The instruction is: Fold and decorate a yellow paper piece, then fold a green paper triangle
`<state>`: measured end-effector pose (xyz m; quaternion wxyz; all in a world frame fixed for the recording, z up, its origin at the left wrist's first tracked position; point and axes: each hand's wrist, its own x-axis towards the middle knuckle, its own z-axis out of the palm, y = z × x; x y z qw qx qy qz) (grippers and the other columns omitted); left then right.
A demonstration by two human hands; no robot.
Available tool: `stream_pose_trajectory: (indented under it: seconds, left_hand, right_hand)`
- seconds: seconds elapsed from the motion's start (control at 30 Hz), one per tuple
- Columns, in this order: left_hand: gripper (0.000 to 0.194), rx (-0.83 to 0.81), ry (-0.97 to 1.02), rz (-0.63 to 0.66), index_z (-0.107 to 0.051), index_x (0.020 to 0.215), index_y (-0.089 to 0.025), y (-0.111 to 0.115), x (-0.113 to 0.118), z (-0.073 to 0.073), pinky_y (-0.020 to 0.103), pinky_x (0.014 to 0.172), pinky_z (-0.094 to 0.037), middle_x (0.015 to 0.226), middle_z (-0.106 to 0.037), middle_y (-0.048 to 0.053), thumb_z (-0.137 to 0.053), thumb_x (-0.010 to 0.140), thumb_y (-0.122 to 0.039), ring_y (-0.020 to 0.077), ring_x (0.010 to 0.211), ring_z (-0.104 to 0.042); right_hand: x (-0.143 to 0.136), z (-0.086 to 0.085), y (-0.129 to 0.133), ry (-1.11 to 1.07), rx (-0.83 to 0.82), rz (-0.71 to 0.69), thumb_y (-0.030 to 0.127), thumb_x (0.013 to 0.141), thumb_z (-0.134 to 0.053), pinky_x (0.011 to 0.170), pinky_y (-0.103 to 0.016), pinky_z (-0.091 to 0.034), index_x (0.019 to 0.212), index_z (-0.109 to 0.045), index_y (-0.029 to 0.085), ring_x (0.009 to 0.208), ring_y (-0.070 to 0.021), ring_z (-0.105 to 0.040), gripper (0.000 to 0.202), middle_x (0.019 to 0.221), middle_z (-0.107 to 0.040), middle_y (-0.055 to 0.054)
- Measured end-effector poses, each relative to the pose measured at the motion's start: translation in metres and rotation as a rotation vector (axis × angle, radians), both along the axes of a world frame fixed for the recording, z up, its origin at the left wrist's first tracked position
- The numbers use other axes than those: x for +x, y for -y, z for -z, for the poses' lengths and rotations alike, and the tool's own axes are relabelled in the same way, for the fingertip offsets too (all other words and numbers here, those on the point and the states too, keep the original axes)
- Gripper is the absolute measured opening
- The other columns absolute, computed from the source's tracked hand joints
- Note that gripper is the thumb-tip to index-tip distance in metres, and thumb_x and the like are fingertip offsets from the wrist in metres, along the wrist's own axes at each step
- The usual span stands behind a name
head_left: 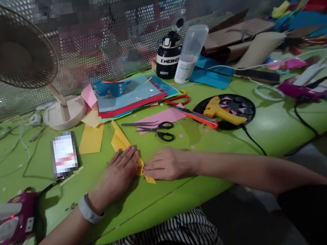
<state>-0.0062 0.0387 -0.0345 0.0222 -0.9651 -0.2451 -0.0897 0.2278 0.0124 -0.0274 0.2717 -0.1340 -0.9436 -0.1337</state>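
A folded yellow paper point(118, 136) lies slantwise on the green table, its lower end between my hands. My left hand point(120, 172) rests on it, fingers stretched out flat and pressing it down. My right hand point(166, 164) has its fingers together at the paper's lower end, gripping it near the tip; the thumb is hidden. Just beyond the paper lie black-handled scissors point(165, 131) and grey tweezers point(139, 123), partly over a pink paper strip point(177, 112). An orange utility knife point(201, 118) is farther right.
A yellow glue gun point(223, 112) sits on a black round tray point(248, 104), its cord trailing toward the front edge. At left are a phone point(64, 154), a purple power strip point(24, 211) and a fan point(64, 112). Stacked sheets point(129, 93) and a black bottle point(168, 57) stand behind.
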Motion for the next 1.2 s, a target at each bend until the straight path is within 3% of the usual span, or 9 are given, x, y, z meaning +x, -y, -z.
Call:
stream_pose_trajectory:
  seconds: [0.2,0.33,0.47,0.6,0.8,0.9,1.07,1.2]
  left_hand:
    - [0.036,0.078,0.048,0.013,-0.052,0.130,-0.010,0.006,0.001,-0.004,0.048,0.111,-0.039,0.141,-0.052,0.015,-0.043,0.099,-0.025,0.0267,0.133,-0.048]
    - [0.026,0.081,0.132,0.135,-0.059,0.118,-0.011,0.013,0.000,-0.009,0.039,0.097,-0.053,0.124,-0.066,0.012,-0.044,0.099,-0.019,0.0226,0.113,-0.064]
    - [0.027,0.089,0.127,0.187,-0.060,0.114,-0.009,0.018,0.000,-0.010,0.039,0.089,-0.058,0.120,-0.067,0.016,-0.039,0.099,-0.017,0.0234,0.109,-0.066]
    - [0.024,0.080,0.114,0.193,-0.062,0.107,-0.009,0.018,0.000,-0.008,0.038,0.089,-0.058,0.122,-0.066,0.017,-0.040,0.098,-0.015,0.0235,0.110,-0.065]
    - [0.020,-0.013,0.159,0.145,-0.063,0.099,-0.014,0.016,0.003,-0.012,0.041,0.102,-0.049,0.102,-0.071,0.009,-0.043,0.096,-0.015,0.0189,0.101,-0.066]
    - [0.020,-0.019,0.185,0.136,-0.063,0.103,-0.015,0.017,0.003,-0.017,0.041,0.107,-0.045,0.106,-0.071,0.007,-0.045,0.094,-0.018,0.0187,0.103,-0.065]
    - [0.029,-0.059,0.151,0.162,-0.060,0.116,-0.012,0.020,0.004,-0.019,0.043,0.109,-0.043,0.116,-0.069,0.012,-0.047,0.095,-0.027,0.0223,0.113,-0.062]
    - [0.029,-0.041,0.153,0.142,-0.059,0.118,-0.013,0.021,0.005,-0.015,0.042,0.108,-0.044,0.113,-0.069,0.011,-0.045,0.098,-0.027,0.0218,0.115,-0.062]
  right_hand:
    - [0.001,0.000,0.002,-0.002,-0.089,0.003,0.016,0.095,-0.053,0.063,-0.026,-0.049,0.092,-0.068,0.014,0.072,-0.0127,-0.066,0.016,0.080,-0.073,-0.004]
    - [0.001,-0.003,0.003,-0.007,-0.166,0.014,0.018,0.096,-0.050,0.063,-0.026,-0.049,0.091,-0.068,0.015,0.071,-0.0124,-0.065,0.019,0.079,-0.073,-0.003]
    - [0.001,-0.002,0.002,-0.076,-0.284,0.014,0.023,0.096,-0.051,0.065,-0.027,-0.050,0.093,-0.070,0.016,0.071,-0.0137,-0.066,0.020,0.079,-0.074,-0.004]
    - [-0.001,0.002,-0.002,-0.239,-0.536,0.039,0.030,0.096,-0.054,0.061,-0.024,-0.048,0.091,-0.071,0.015,0.065,-0.0124,-0.064,0.024,0.075,-0.073,-0.004]
    - [-0.007,-0.001,-0.003,-0.362,-0.935,0.242,0.039,0.093,-0.056,0.055,-0.022,-0.042,0.080,-0.067,0.016,0.059,-0.0099,-0.056,0.029,0.067,-0.066,0.000]
    - [-0.008,-0.002,-0.003,-0.382,-1.070,0.308,0.044,0.092,-0.056,0.052,-0.022,-0.039,0.077,-0.064,0.016,0.055,-0.0095,-0.051,0.032,0.063,-0.062,0.001]
    - [-0.009,0.001,-0.005,-0.440,-1.123,0.376,0.048,0.091,-0.055,0.050,-0.022,-0.037,0.075,-0.060,0.016,0.054,-0.0097,-0.050,0.035,0.061,-0.058,0.001]
    - [-0.013,0.005,-0.005,-0.422,-1.057,0.424,0.049,0.092,-0.053,0.051,-0.022,-0.036,0.079,-0.061,0.016,0.053,-0.0092,-0.049,0.036,0.063,-0.060,0.001]
